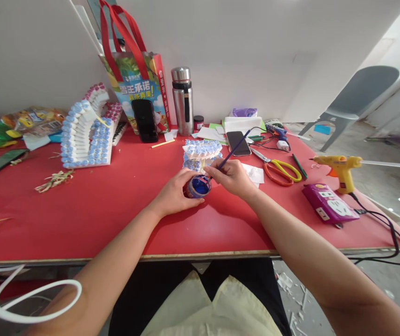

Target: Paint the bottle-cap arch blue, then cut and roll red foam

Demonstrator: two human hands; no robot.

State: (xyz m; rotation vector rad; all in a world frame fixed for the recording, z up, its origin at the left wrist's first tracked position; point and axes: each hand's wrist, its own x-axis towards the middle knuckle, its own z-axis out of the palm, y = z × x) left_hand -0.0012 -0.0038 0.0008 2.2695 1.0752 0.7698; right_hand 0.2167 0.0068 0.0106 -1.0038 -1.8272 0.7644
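Note:
My left hand (pixel 179 193) is wrapped round a small glass jar of blue paint (pixel 200 185), tilted toward me over the red table. In my right hand (pixel 231 176) is a thin dark blue paintbrush (pixel 234 150), pinched low on its handle, its lower end at the jar's mouth. Just behind the jar stands a small white piece with blue-tipped rolls (pixel 203 150), partly hidden by my hands. A larger curved piece of the same blue-tipped white rolls (pixel 86 135) stands at the left, with a pink-tipped one (pixel 97 95) behind it.
Scissors (pixel 281 170), a phone (pixel 238 143) and a green pencil (pixel 300 166) lie to the right. Beyond them are a yellow glue gun (pixel 343 170) and a purple power strip (pixel 330 204). A steel flask (pixel 182 101), an upright phone (pixel 144 120) and a shopping bag (pixel 137 70) stand at the back.

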